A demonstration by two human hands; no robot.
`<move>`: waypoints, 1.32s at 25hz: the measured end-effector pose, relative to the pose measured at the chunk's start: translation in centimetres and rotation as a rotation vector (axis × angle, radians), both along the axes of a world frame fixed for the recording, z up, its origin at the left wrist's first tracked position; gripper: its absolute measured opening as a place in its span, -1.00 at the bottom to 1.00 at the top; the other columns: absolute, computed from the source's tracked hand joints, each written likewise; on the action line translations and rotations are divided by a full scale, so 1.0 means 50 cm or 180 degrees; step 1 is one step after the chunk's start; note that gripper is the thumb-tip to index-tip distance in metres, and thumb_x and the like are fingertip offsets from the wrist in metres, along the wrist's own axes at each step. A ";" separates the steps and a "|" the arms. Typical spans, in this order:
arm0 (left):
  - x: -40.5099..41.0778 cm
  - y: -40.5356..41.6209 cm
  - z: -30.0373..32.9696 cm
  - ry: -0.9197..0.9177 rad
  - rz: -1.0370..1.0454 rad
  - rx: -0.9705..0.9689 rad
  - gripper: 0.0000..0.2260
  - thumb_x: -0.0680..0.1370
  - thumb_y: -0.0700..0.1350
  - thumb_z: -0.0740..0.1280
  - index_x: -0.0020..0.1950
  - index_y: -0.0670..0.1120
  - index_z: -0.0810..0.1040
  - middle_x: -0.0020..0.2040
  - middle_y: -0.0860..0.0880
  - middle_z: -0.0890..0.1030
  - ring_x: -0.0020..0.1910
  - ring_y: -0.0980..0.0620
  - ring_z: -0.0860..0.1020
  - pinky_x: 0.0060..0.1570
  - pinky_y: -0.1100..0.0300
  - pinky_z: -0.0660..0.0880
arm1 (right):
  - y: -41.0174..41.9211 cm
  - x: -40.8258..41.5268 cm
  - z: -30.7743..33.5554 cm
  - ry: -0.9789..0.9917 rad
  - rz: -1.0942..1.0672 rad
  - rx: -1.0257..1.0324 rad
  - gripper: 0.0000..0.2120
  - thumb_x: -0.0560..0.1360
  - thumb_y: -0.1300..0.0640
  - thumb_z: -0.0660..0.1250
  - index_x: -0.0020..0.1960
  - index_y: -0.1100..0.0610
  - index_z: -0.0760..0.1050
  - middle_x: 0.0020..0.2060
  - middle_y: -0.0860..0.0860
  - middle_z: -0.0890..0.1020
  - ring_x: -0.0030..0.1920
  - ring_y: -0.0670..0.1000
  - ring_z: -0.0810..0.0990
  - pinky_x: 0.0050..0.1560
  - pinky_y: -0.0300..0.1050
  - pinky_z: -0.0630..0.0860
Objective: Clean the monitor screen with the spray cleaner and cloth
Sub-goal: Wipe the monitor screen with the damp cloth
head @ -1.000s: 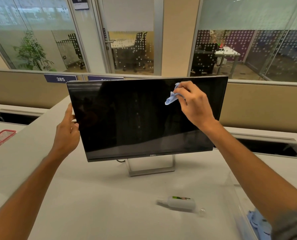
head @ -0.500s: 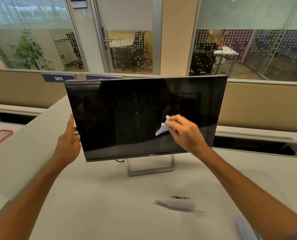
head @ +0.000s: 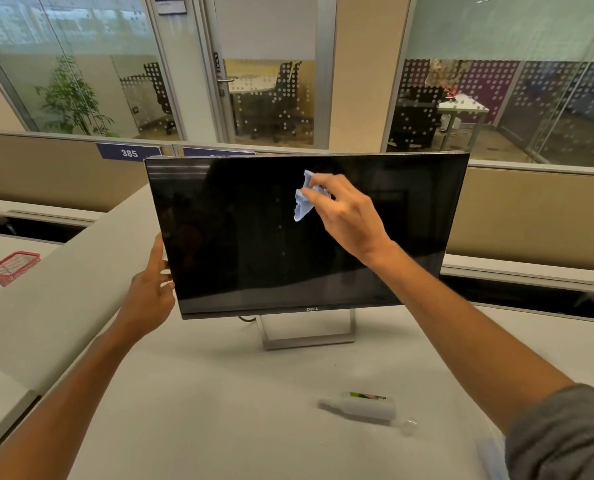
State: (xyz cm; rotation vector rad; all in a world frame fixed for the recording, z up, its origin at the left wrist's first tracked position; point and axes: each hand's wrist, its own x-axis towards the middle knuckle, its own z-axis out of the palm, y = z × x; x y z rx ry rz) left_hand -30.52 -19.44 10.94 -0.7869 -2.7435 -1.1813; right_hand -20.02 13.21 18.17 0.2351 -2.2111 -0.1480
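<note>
Here, the right hand (head: 345, 216) pinches a bunched blue cloth (head: 304, 197) against the monitor (head: 254, 244) screen, upper centre of frame, while the left hand (head: 151, 289) grips the left edge. The spray bottle (head: 361, 407) lies on the desk (head: 202, 410), lower right. Light, overlapping passes would likely avoid streaks.
</note>
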 end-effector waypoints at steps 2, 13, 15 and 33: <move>-0.001 0.000 0.000 -0.0021 -0.0012 -0.0011 -0.21 0.52 -0.43 0.23 0.55 0.05 -0.14 0.48 -0.21 0.29 0.37 -0.29 0.38 0.27 -0.14 0.39 | -0.007 0.011 -0.057 -0.0004 0.0076 0.0114 -0.75 0.55 0.27 0.26 0.21 0.25 0.54 0.16 0.16 0.57 0.10 0.10 0.56 0.01 -0.13 0.59; 0.008 -0.005 -0.028 0.0053 0.0119 0.0059 -0.36 0.59 -0.31 0.16 0.56 0.03 -0.06 0.43 -0.23 0.36 0.30 -0.27 0.45 0.26 -0.20 0.41 | -0.052 0.062 -0.206 -0.1107 0.0733 0.0387 -0.77 0.47 0.27 0.33 0.12 0.21 0.59 0.12 0.14 0.60 -0.03 0.09 0.59 -0.24 -0.10 0.62; 0.008 -0.007 -0.033 0.0088 0.0138 0.0057 -0.37 0.59 -0.32 0.13 0.56 0.03 -0.06 0.41 -0.24 0.38 0.28 -0.27 0.47 0.27 -0.23 0.40 | -0.052 0.035 -0.115 -0.0470 0.0577 0.0027 -0.80 0.53 0.26 0.26 0.10 0.20 0.60 0.12 0.14 0.60 -0.01 0.09 0.59 -0.17 -0.10 0.61; 0.006 -0.007 -0.046 0.0120 0.0117 0.0118 -0.40 0.60 -0.30 0.11 0.56 0.01 -0.06 0.34 -0.26 0.47 0.22 -0.27 0.51 0.26 -0.20 0.43 | -0.080 0.018 -0.242 -0.0454 0.0450 0.0605 -0.64 0.54 0.25 0.21 0.33 0.28 0.42 0.17 0.16 0.57 0.17 0.11 0.48 0.21 -0.03 0.45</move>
